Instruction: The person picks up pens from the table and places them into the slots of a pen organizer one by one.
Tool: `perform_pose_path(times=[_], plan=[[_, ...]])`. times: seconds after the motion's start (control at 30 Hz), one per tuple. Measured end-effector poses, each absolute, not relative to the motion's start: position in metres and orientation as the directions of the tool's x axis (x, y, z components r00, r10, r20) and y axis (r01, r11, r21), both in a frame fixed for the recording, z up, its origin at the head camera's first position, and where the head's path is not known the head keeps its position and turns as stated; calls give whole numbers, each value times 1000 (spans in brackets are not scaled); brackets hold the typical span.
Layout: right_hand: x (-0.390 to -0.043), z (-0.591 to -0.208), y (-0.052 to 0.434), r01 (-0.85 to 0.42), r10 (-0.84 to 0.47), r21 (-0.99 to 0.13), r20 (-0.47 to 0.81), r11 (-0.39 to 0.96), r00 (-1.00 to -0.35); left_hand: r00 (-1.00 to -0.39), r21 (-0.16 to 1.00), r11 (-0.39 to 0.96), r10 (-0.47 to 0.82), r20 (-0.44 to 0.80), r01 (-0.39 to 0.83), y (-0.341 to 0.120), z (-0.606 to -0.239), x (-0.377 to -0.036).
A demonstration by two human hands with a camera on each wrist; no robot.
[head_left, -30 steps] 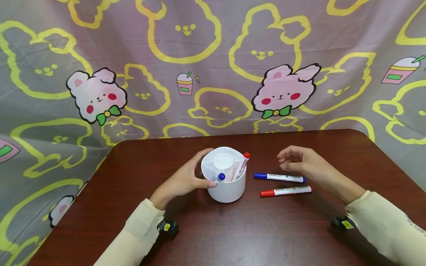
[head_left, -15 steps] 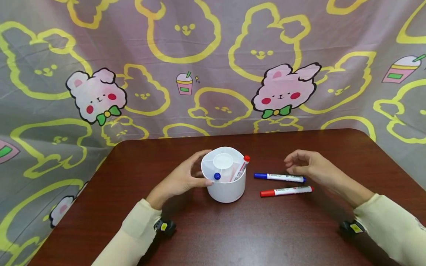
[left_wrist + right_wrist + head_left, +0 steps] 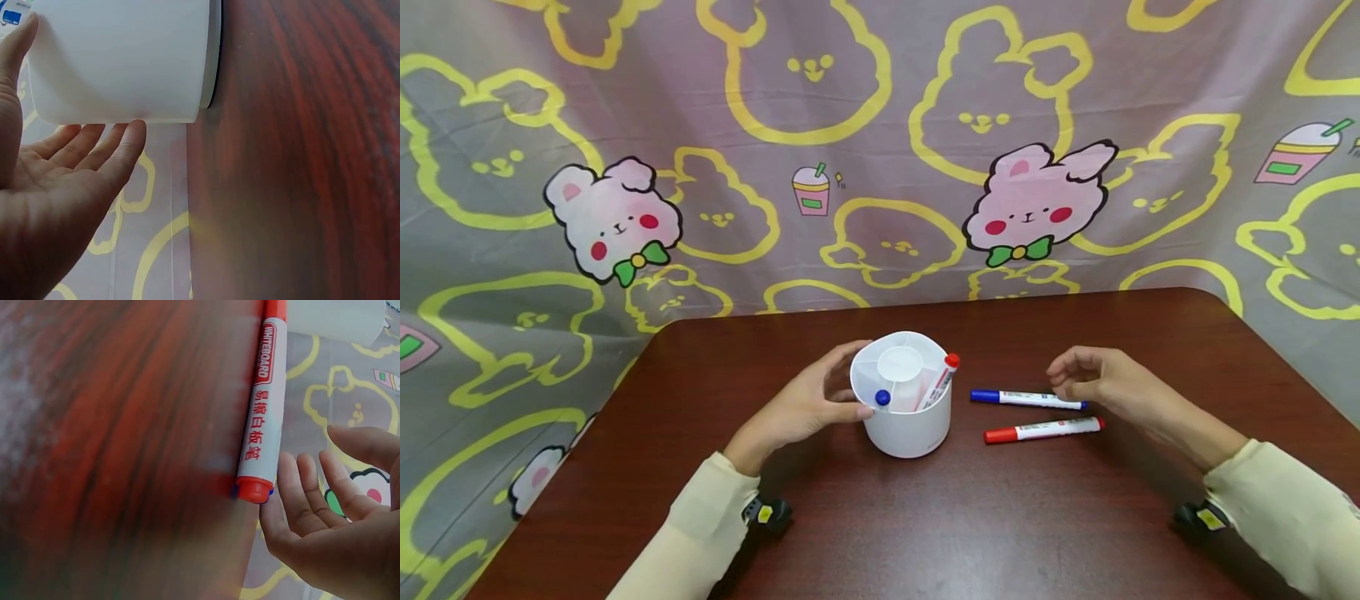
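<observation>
Both hands work over the brown table [image 3: 1000, 517]: our left hand [image 3: 801, 408] cups the white pen holder [image 3: 904, 421] at its 9 o'clock side, fingers curved against the wall. Our right hand [image 3: 1093, 385] hovers loosely curled, holding nothing, just above the far end of the blue marker [image 3: 1026, 399]. We judge the job half done: two markers stand in the holder, while the blue one and the red marker [image 3: 1043, 430] lie at its 3 o'clock.
</observation>
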State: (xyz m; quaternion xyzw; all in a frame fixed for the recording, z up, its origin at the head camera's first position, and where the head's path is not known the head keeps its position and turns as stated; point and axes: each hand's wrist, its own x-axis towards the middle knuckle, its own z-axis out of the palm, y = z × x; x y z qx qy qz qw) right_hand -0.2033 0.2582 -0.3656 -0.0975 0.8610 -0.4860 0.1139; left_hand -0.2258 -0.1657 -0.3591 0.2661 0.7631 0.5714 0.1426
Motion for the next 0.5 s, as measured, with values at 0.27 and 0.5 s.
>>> perform_pose_path(times=[0.27,0.5], plan=[[-204,-372,263,-49,-260,-837,-113,545,-959,-794,961,175,604,69,216,-163,-362,-226],[-207,-378,263,-53,-291,-848,-122,527,-949,-783,959,163,616,87,234,-161,-366,-228]])
